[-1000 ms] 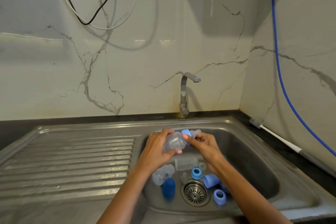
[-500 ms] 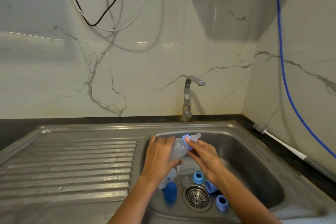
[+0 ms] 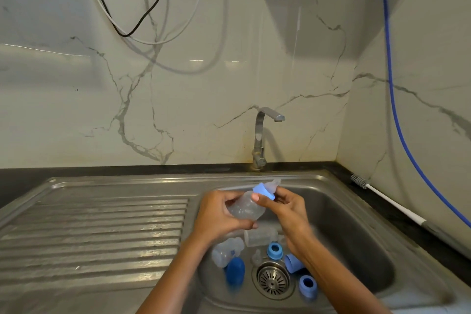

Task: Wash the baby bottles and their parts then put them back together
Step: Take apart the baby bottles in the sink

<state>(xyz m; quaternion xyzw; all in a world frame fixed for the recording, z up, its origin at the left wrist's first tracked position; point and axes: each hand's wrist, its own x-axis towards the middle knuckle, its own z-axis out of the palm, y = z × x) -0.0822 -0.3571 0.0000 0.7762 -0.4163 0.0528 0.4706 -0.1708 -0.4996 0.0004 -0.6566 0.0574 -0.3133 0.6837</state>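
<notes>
Over the sink basin [image 3: 356, 224] I hold a clear baby bottle [image 3: 246, 209], tilted with its teat pointing up and right. My left hand [image 3: 219, 214] grips the bottle's body. My right hand [image 3: 283, 208] pinches its blue collar ring [image 3: 263, 190] below the clear teat [image 3: 275, 183]. On the basin floor lie another clear bottle [image 3: 261, 236], a third clear bottle [image 3: 225, 252], a dark blue cap [image 3: 235, 270], a light blue cap [image 3: 293, 262], two blue rings [image 3: 274, 250] [image 3: 308, 285] and a loose clear teat [image 3: 256, 257].
The steel tap [image 3: 260, 140] stands behind the basin, with no water running. A ribbed draining board [image 3: 96, 237] lies to the left. A white-handled bottle brush [image 3: 387, 202] rests on the dark counter at right. The drain strainer [image 3: 274, 279] sits at the basin's middle. A blue hose [image 3: 397, 115] hangs down the right wall.
Both hands stayed on the bottle and its blue ring; my right hand's grip on the ring has shifted slightly. The view has tilted up a little.
</notes>
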